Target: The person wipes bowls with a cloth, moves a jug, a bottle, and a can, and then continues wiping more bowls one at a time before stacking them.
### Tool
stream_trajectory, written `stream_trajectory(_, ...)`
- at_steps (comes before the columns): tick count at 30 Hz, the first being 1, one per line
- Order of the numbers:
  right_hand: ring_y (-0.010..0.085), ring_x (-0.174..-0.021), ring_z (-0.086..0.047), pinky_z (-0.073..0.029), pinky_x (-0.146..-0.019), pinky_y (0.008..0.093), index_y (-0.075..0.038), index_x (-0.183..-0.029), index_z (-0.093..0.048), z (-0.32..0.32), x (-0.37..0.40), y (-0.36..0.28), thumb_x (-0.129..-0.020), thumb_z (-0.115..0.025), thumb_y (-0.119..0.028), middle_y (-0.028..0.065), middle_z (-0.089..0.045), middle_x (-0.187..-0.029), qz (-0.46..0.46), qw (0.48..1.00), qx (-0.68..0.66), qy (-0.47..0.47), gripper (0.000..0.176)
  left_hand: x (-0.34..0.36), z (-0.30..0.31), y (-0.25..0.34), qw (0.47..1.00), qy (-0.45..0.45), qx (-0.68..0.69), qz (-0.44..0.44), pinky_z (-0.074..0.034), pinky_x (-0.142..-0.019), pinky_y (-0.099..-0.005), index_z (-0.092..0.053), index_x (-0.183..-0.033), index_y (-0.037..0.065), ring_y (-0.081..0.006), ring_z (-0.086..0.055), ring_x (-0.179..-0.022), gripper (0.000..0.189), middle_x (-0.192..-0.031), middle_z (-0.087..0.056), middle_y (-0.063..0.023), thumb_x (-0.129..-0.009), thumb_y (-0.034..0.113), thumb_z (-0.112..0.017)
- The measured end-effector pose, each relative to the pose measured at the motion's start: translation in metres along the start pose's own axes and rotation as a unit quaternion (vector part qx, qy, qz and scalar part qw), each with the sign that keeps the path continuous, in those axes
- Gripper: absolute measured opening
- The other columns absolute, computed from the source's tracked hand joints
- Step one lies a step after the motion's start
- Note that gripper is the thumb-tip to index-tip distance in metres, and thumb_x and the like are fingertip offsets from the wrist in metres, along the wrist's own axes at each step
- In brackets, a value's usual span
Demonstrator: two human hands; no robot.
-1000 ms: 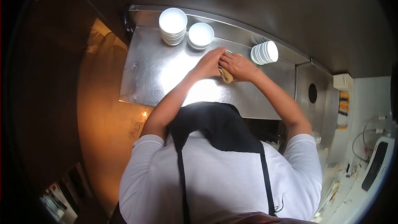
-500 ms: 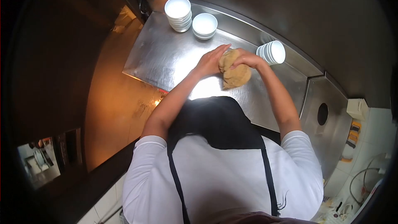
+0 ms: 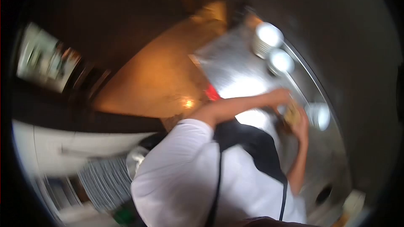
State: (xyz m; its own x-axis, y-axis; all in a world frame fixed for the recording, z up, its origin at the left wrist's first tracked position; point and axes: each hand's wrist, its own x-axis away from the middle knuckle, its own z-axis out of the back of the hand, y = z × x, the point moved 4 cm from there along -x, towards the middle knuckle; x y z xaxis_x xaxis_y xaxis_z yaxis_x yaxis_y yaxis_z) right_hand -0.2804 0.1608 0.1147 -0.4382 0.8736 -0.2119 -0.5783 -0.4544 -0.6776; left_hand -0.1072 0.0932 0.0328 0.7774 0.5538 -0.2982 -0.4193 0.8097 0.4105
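Note:
A tan cloth (image 3: 291, 115), bunched up and blurred by motion, is between my two hands over the steel counter (image 3: 227, 61). My left hand (image 3: 279, 97) grips its upper left side, though the fingers are smeared. On the other side, my right hand (image 3: 300, 125) has its fingers wrapped on the cloth. Close to the right hand is a stack of white bowls (image 3: 318, 115). Two more stacks stand farther up the counter: a tall bowl stack (image 3: 266, 42) and a shorter bowl stack (image 3: 280, 63).
A dark wall rises behind the counter's raised back edge. Left of the counter lies an orange-lit floor (image 3: 147, 82). A stack of grey plates or trays (image 3: 103, 180) shows at the lower left. The counter has a dark round hole (image 3: 324, 194) at lower right.
My view has swung left, so the counter and bowls appear turned and farther right. Both hands stay with the cloth, which looks more bunched. The grey stack has come into view.

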Motion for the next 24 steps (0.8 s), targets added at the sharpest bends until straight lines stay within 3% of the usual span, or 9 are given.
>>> stream_trajectory(3, 0.0256, -0.107, -0.065, -0.051, -0.098, 0.0396, 0.001, -0.126, -0.065, -0.021, 0.029, 0.018, -0.08, -0.077, -0.011, 0.0122, -0.069, -0.114, -0.067, 0.982, -0.169, 0.056, 0.049, -0.001, 0.001, -0.002, 0.997, -0.003, -0.065, 0.047, -0.048, -0.102, -0.0525, -0.062, -0.138, 0.015, -0.0442, -0.056, -0.126, 0.1, -0.131, -0.059, -0.0253, -0.048, 0.044, -0.096)
stream_trajectory(5, 0.0256, -0.111, -0.064, -0.049, -0.101, 0.0397, 0.002, -0.128, -0.064, -0.031, 0.045, 0.035, -0.076, -0.079, -0.007, 0.0122, -0.069, -0.12, -0.104, 0.968, -0.21, 0.091, 0.055, -0.002, 0.004, -0.002, 0.995, -0.02, -0.08, 0.05, -0.051, -0.092, -0.0502, -0.066, -0.13, 0.012, -0.0417, -0.058, -0.116, 0.096, -0.125, -0.058, -0.024, -0.046, 0.048, -0.095)
stream_trajectory(7, 0.0268, -0.112, -0.065, -0.049, -0.102, 0.0399, 0.003, -0.13, -0.063, -0.035, 0.059, 0.046, -0.073, -0.081, -0.004, 0.0133, -0.069, -0.121, -0.126, 0.972, -0.156, 0.123, 0.06, -0.006, 0.0, -0.002, 0.993, -0.003, -0.108, 0.039, -0.051, -0.085, -0.0486, -0.069, -0.12, 0.008, -0.0389, -0.059, -0.108, 0.092, -0.119, -0.058, -0.0216, -0.044, 0.051, -0.094)
stream_trajectory(11, 0.0282, -0.111, -0.066, -0.049, -0.103, 0.0406, 0.005, -0.131, -0.062, -0.055, 0.066, 0.063, -0.068, -0.085, 0.0, 0.0147, -0.07, -0.119, -0.177, 0.954, -0.207, 0.128, 0.067, -0.007, 0.0, 0.008, 0.989, 0.047, -0.137, 0.037, -0.047, -0.084, -0.045, -0.069, -0.102, 0.005, -0.0354, -0.057, -0.102, 0.083, -0.113, -0.057, -0.019, -0.039, 0.053, -0.093)
stream_trajectory(13, 0.0268, -0.107, -0.066, -0.049, -0.102, 0.0393, 0.006, -0.13, -0.062, -0.058, 0.069, 0.055, -0.07, -0.085, 0.002, 0.0151, -0.069, -0.118, -0.162, 0.964, -0.147, 0.15, 0.065, -0.003, 0.007, 0.019, 0.985, 0.083, -0.148, 0.012, -0.045, -0.085, -0.0433, -0.068, -0.097, 0.005, -0.0342, -0.056, -0.101, 0.08, -0.11, -0.057, -0.0178, -0.038, 0.053, -0.093)
stream_trajectory(15, 0.0232, -0.105, -0.065, -0.049, -0.101, 0.0369, 0.006, -0.127, -0.062, -0.065, 0.063, 0.038, -0.074, -0.081, 0.007, 0.0135, -0.067, -0.118, -0.149, 0.962, -0.179, 0.145, 0.057, -0.007, 0.001, 0.022, 0.982, 0.086, -0.166, 0.027, -0.044, -0.086, -0.0419, -0.071, -0.097, 0.008, -0.0323, -0.058, -0.102, 0.08, -0.108, -0.06, -0.0166, -0.039, 0.059, -0.092)
stream_trajectory(19, 0.0229, -0.11, -0.065, -0.051, -0.102, 0.0369, 0.006, -0.132, -0.061, -0.086, 0.069, 0.058, -0.071, -0.083, 0.006, 0.0129, -0.067, -0.121, -0.18, 0.954, -0.159, 0.18, 0.064, -0.004, 0.002, 0.03, 0.977, 0.084, -0.185, 0.065, -0.044, -0.086, -0.0441, -0.073, -0.1, 0.01, -0.0318, -0.059, -0.103, 0.082, -0.106, -0.063, -0.0169, -0.038, 0.06, -0.092)
stream_trajectory(22, 0.0233, -0.111, -0.065, -0.051, -0.102, 0.0371, 0.006, -0.132, -0.062, -0.101, 0.078, 0.077, -0.069, -0.084, 0.004, 0.0122, -0.068, -0.122, -0.159, 0.947, -0.194, 0.201, 0.067, -0.012, -0.007, 0.018, 0.994, -0.01, -0.062, 0.084, -0.043, -0.101, -0.051, -0.068, -0.118, 0.005, -0.0398, -0.055, -0.119, 0.095, -0.119, -0.061, -0.0235, -0.04, 0.054, -0.094)
stream_trajectory(24, 0.024, -0.114, -0.066, -0.05, -0.104, 0.0378, 0.003, -0.135, -0.062, -0.078, 0.076, 0.043, -0.071, -0.082, 0.0, 0.013, -0.069, -0.126, -0.167, 0.95, -0.177, 0.196, 0.067, -0.001, -0.004, 0.013, 0.99, 0.049, 0.011, 0.134, -0.037, -0.115, -0.0556, -0.062, -0.136, 0.004, -0.0486, -0.047, -0.136, 0.104, -0.137, -0.056, -0.0314, -0.05, 0.053, -0.093)
